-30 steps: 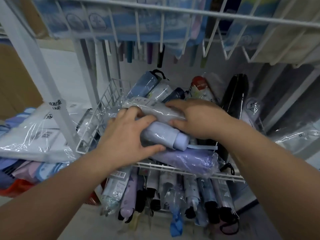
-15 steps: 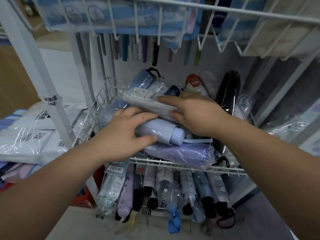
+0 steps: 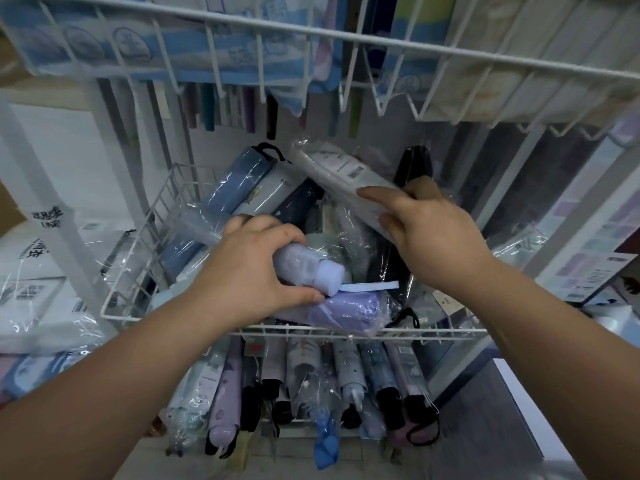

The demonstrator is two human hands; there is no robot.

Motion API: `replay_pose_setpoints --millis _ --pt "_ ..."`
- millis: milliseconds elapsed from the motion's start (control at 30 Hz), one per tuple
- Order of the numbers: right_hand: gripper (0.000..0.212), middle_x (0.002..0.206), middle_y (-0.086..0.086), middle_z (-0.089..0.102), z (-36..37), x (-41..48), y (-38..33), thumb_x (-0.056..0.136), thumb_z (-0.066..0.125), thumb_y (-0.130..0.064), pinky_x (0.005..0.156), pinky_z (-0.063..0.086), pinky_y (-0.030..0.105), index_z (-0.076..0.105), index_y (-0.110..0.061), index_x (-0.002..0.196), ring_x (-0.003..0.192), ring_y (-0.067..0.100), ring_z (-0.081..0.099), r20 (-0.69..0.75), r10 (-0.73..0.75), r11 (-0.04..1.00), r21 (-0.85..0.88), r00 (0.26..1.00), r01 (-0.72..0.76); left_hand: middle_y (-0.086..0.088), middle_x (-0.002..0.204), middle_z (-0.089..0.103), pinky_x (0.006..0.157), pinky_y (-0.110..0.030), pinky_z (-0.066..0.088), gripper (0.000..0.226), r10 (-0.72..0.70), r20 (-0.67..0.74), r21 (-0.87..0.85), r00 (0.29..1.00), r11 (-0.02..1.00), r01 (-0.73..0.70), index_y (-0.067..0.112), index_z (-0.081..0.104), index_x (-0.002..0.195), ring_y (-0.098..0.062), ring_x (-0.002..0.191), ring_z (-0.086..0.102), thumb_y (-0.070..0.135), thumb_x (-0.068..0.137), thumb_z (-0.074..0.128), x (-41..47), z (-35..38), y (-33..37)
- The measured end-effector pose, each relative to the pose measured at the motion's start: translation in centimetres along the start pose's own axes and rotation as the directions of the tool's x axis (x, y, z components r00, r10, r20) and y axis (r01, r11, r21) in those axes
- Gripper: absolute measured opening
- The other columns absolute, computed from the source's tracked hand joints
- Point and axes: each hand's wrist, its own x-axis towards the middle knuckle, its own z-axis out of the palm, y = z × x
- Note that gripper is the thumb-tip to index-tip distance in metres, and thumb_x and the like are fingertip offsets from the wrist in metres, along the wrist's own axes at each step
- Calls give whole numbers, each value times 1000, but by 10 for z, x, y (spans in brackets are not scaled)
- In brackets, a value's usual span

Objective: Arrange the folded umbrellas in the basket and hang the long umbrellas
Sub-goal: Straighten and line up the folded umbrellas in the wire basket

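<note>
A white wire basket (image 3: 119,299) holds several folded umbrellas in clear wrap. My left hand (image 3: 252,275) grips a pale lavender folded umbrella (image 3: 311,270) lying across the pile, its strap pointing right. My right hand (image 3: 433,233) holds a grey-white wrapped folded umbrella (image 3: 339,171), lifted and angled toward the basket's back. Blue umbrellas (image 3: 235,181) lie at the back left, a purple one (image 3: 346,310) at the front edge and a black one (image 3: 415,161) at the back right. Long umbrella handles (image 3: 207,109) hang behind the basket.
A wire shelf (image 3: 381,43) with packaged goods hangs just overhead. A lower rack (image 3: 311,386) under the basket holds several more folded umbrellas. Wrapped white packages (image 3: 38,289) lie at the left. A white upright post (image 3: 69,223) stands beside the basket's left side.
My right hand has lifted the grey-white umbrella off the pile and swung it toward the back right. My left hand keeps its grip on the lavender umbrella.
</note>
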Motion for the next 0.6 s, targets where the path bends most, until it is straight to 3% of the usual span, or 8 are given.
replay_pose_setpoints --millis 200,333,600 --pt "47 118 15 49 -3 -14 27 101 48 -29 83 52 42 44 -48 144 106 40 55 -138 194 977 118 971 -178 17 115 56 93 -38 43 72 195 -3 94 981 977 -194 39 66 110 -20 118 40 75 49 74 20 -4 19" --pt "50 121 21 46 1 -27 32 100 48 -20 85 51 45 45 -42 146 101 44 54 -233 270 959 151 934 -240 3 119 60 96 -39 42 65 443 -17 161 896 886 -435 30 69 109 -31 125 43 68 57 77 51 3 35" --pt "49 116 13 40 8 -50 32 99 47 -15 89 50 44 53 -43 139 95 36 53 -305 433 880 348 848 -324 0 123 55 101 -47 43 58 599 275 115 752 757 -644 26 67 112 -27 124 44 49 59 66 96 19 69"
